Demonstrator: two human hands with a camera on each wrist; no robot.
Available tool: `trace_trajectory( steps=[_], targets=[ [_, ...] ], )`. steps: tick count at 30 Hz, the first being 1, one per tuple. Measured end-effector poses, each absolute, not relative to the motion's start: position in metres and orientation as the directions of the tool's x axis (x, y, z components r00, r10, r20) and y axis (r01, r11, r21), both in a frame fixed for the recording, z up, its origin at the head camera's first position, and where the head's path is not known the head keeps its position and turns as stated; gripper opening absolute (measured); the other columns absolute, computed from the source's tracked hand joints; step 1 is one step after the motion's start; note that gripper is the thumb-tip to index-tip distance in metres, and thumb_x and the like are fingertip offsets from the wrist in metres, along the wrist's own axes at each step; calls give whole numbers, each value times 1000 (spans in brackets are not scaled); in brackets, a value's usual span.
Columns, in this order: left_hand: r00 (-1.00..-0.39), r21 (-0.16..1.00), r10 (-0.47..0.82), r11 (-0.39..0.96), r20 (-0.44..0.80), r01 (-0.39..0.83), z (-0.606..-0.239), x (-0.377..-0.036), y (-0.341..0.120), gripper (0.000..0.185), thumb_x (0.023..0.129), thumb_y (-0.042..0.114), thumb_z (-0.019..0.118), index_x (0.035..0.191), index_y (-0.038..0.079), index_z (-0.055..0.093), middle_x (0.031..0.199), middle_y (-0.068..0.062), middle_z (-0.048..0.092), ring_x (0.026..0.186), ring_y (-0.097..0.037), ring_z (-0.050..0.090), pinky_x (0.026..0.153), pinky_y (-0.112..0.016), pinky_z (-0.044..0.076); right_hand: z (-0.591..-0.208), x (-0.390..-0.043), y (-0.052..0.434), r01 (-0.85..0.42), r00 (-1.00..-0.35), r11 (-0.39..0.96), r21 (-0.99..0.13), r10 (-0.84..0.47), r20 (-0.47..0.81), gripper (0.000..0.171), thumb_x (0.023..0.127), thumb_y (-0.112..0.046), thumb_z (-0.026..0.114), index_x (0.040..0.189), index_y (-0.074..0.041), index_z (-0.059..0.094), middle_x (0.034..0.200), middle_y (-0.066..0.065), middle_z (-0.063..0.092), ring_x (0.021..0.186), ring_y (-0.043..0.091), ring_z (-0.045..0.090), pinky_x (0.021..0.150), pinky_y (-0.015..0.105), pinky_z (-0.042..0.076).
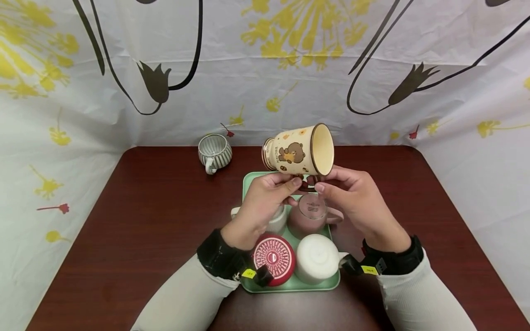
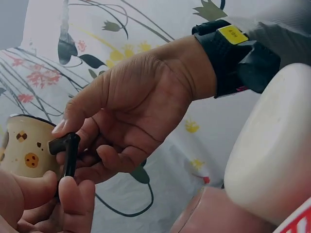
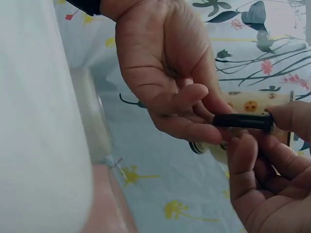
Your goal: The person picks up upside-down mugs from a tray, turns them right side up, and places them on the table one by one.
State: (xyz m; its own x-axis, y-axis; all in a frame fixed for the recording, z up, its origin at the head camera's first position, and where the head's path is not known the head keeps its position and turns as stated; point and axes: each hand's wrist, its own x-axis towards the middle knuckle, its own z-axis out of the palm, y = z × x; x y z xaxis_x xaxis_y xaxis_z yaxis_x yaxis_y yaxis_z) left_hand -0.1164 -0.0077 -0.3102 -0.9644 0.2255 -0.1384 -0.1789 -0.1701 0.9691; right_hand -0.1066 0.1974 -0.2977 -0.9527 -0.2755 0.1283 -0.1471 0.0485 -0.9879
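Observation:
A cream mug (image 1: 294, 149) with a brown bear print and dark rims lies sideways in the air over the far end of a green tray (image 1: 248, 181). Its mouth faces right and its dark handle (image 1: 308, 187) hangs downward. My left hand (image 1: 267, 200) pinches the handle near the foot end. Thumb and fingers of my right hand (image 1: 358, 202) pinch it on the mouth side. In the left wrist view both hands meet at the dark handle (image 2: 72, 155), the mug body (image 2: 31, 145) behind it.
On the tray, upside down, stand a pink mug (image 1: 306, 225), a white mug (image 1: 316, 259), a red-bottomed cup (image 1: 274, 259) and a pale cup (image 1: 278, 223) partly behind my left hand. A grey striped cup (image 1: 215, 154) stands upright at the table's back edge, before a patterned cloth (image 1: 232, 69).

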Motion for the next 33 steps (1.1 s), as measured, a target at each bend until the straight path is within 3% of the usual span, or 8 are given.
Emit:
trace_trajectory(
  steps=[7,11,16,23,29,33],
  targets=[
    [-973,990,212,-87,-87,-107,-304,-125,-13,30,101,14,69,125,-3,71,110,-21,77,71,-6,69,67,-24,58,-289,-122,189,-10,-957,-98,-995,-289,38,8,100,-4,66,105,-2,72,102,2,77,91,11,70,83,25,59],
    [-979,988,182,-103,-95,-115,-299,-129,-14,29,100,13,71,124,-3,72,111,-21,77,70,-7,69,66,-23,57,-286,-132,186,41,-940,-247,-968,-339,46,16,101,3,60,103,-3,74,103,5,78,98,13,74,88,27,60],
    [-971,987,209,-86,-114,-134,-300,-131,-15,29,101,12,68,125,-4,70,111,-23,77,82,-9,74,69,-23,58,-289,-136,183,109,-922,-363,-925,-384,42,23,102,7,54,103,-2,75,102,7,78,98,13,74,88,26,60],
    [-961,995,257,37,-103,-96,-305,-134,-22,26,102,17,67,121,0,73,105,-17,78,91,-15,75,71,-25,59,-287,-140,178,147,-917,-321,-936,-399,-8,22,102,5,55,102,-4,75,99,4,77,95,12,72,88,24,59],
    [-966,924,259,366,18,115,-305,-127,-40,25,104,29,65,121,13,74,103,-4,78,95,-11,72,84,-33,58,-272,-150,171,211,-902,-216,-953,-420,-105,22,103,-1,55,95,-4,75,99,3,73,98,12,69,91,23,57],
    [-982,846,178,511,68,151,-306,-121,-58,25,103,33,65,124,21,74,106,5,76,97,-12,70,90,-37,56,-264,-164,161,208,-896,-79,-975,-415,-157,25,104,-5,54,88,-6,72,102,4,69,103,14,67,94,25,57]
  ],
)
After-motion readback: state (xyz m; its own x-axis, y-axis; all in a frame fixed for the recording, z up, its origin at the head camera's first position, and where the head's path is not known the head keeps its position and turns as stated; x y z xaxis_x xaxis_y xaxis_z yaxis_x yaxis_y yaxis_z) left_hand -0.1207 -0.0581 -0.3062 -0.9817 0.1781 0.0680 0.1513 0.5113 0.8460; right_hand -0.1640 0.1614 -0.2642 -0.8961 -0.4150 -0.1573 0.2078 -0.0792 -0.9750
